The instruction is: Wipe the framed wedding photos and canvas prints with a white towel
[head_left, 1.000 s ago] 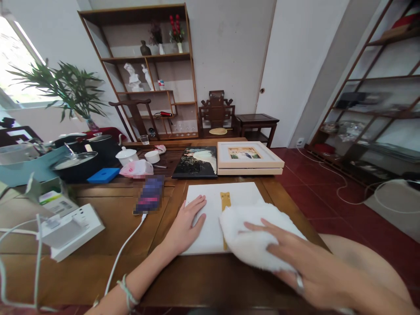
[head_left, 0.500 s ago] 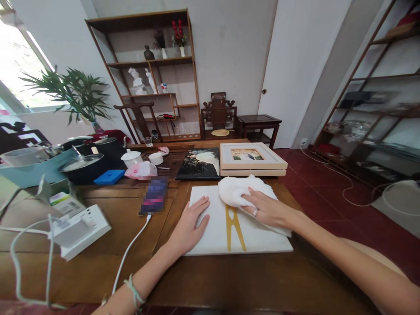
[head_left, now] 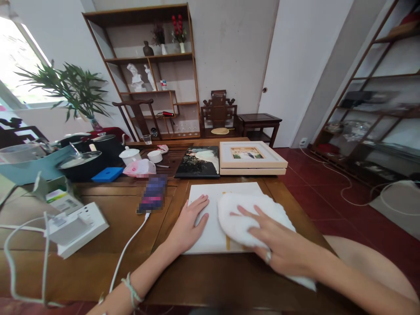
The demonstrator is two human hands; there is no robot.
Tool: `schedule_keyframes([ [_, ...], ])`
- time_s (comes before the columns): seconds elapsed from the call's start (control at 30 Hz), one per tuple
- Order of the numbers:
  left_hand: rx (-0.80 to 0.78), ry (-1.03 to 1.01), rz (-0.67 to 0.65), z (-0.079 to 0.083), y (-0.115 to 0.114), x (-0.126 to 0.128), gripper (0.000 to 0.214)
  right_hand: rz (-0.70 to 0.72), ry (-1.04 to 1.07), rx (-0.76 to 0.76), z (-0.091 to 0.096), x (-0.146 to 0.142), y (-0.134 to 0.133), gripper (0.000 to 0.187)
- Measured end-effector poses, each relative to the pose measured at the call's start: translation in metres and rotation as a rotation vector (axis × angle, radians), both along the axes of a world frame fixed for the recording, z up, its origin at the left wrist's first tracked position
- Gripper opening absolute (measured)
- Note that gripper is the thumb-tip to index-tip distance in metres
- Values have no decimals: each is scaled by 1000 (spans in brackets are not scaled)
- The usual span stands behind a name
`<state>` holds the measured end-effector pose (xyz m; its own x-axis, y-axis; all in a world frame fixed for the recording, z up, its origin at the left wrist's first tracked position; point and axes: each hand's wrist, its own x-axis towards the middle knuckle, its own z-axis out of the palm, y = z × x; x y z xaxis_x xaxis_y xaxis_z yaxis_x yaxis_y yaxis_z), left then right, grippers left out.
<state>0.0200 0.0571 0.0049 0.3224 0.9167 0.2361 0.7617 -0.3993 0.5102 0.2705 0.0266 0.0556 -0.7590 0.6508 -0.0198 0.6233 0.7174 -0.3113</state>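
A flat white board (head_left: 210, 238) lies on the wooden table, bearing a mustard-yellow clothespin-like shape (head_left: 228, 242), now mostly covered. My left hand (head_left: 188, 225) rests palm down on the board's left side, fingers stretched out. Over the right side, my right hand (head_left: 280, 245) grips a folded white cloth (head_left: 229, 225), pressing it onto the board with fingers partly spread. Some of the cloth hangs past the board's near right edge. The hand and cloth hide the board's right part.
Behind the board are a dark picture panel (head_left: 198, 162) and stacked pale frames (head_left: 252, 170). To the left lie a phone (head_left: 152, 194) on a white cable, a white box (head_left: 85, 232), a blue block (head_left: 107, 174) and pots (head_left: 80, 164).
My right hand has drawn the cloth towards me, from the board's far part to its near right part. The yellow shape is now largely covered. My left hand stays in place.
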Motion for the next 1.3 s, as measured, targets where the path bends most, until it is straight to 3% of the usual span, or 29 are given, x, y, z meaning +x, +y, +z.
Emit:
schedule_keyframes([
  [0.17,-16,4,9,0,0,0,41,-127,34,55,-6,-20,70,43],
  [0.3,-11,-4,12,0,0,0,41,-124,32,78,-9,-39,95,43],
  [0.4,0,-16,4,1,0,0,40,-83,32,97,-10,-47,81,38],
  [0.63,-16,-4,-31,5,-1,1,44,78,16,93,-15,-38,-18,27],
  [0.73,-3,-7,-23,4,0,0,46,132,-8,82,-16,-32,-38,23],
  [0.87,1,-16,-30,3,0,0,45,112,63,70,-13,-25,-19,28],
  [1.13,6,-44,8,-1,-1,0,41,-177,105,150,-15,-46,74,36],
  [1.2,3,-44,9,-2,-1,0,41,-228,85,185,-18,-56,80,37],
  [1.3,0,-56,-4,0,-1,0,40,-202,62,226,-21,-64,64,35],
])
